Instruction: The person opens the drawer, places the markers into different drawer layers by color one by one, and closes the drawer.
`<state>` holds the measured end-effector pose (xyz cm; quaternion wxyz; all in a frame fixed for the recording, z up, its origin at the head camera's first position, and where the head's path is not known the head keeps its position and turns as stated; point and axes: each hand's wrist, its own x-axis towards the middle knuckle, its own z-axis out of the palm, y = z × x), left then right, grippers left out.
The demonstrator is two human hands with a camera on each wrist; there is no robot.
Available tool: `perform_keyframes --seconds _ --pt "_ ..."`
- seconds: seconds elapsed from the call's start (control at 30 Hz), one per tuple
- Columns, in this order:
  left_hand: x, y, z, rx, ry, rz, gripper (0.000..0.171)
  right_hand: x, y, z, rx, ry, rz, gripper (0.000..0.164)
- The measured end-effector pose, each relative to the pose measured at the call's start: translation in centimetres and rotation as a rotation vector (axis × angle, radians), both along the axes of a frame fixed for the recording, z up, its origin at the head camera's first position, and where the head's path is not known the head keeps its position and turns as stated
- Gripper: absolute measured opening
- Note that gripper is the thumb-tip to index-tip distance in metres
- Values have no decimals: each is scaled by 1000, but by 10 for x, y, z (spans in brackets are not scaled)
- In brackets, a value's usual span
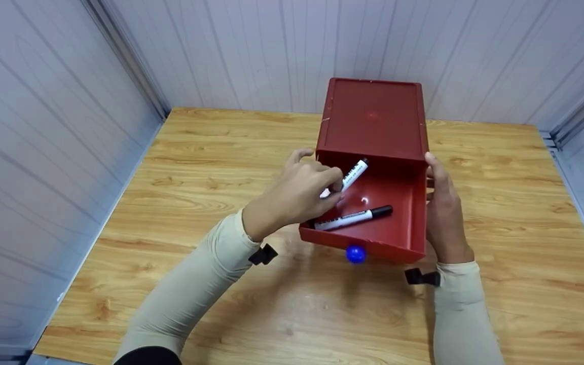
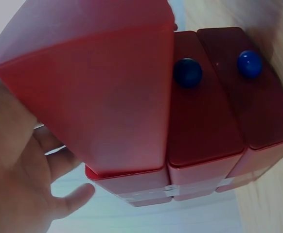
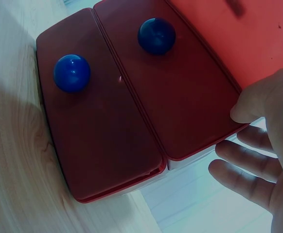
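A red drawer cabinet (image 1: pixel 373 119) has its top drawer (image 1: pixel 398 228) pulled out, with a blue knob (image 1: pixel 356 254) on the front. In the head view my left hand (image 1: pixel 299 190) is over the drawer's left side, pinching a white marker (image 1: pixel 355 173) between thumb and index finger. A second marker (image 1: pixel 348 219), white with a black cap, lies on the drawer floor. My right hand (image 1: pixel 445 218) rests along the cabinet's right side, its fingers loosely extended. In the left wrist view the drawer wall (image 2: pixel 102 97) hides the marker and the pinching fingertips.
Two lower drawers, each with a blue knob (image 3: pixel 72 73), sit closed below the top one. The cabinet stands on a wood-grain table (image 1: pixel 211 167). Pale panel walls (image 1: pixel 251 56) enclose the back and both sides.
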<state>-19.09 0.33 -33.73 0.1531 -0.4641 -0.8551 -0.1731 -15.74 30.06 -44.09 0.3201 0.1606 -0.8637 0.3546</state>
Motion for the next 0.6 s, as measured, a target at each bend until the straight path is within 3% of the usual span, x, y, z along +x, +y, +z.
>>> perform_keyframes --seconds 0.27,0.6 --pt "2 6 -1 -65 164 71 15 1 0 0 -3 -7 0 78" --pt "4 7 1 -109 241 86 16 0 0 1 0 -2 10 79"
